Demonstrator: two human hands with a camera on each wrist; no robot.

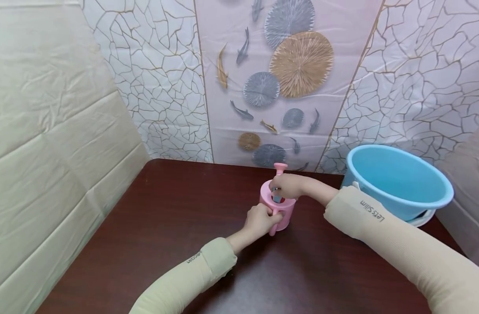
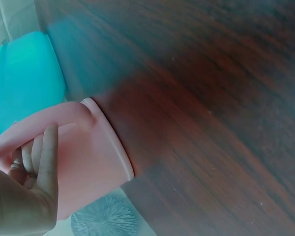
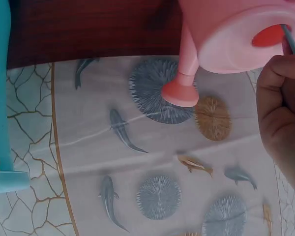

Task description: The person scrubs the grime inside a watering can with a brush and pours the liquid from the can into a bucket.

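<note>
A pink watering can [image 1: 288,214] stands upright on the dark table, its spout and sprinkler head [image 1: 280,166] turned toward the back wall. My left hand [image 1: 259,219] grips the can's handle [image 2: 46,118], fingers curled through the loop in the left wrist view. Over the top opening, my right hand [image 1: 289,185] pinches a thin blue-grey piece [image 3: 291,40] whose lower end goes into the opening. Its kind I cannot tell, as the fingers and can hide part of it. The inside of the can looks red through the hole in the right wrist view.
A large light-blue bucket [image 1: 396,200] with a white handle stands at the back right, behind my right forearm. The dark wood table [image 1: 176,209] stretches left and forward. A patterned sheet [image 1: 169,87] covers the back wall, with a beige cloth [image 1: 55,131] along the left.
</note>
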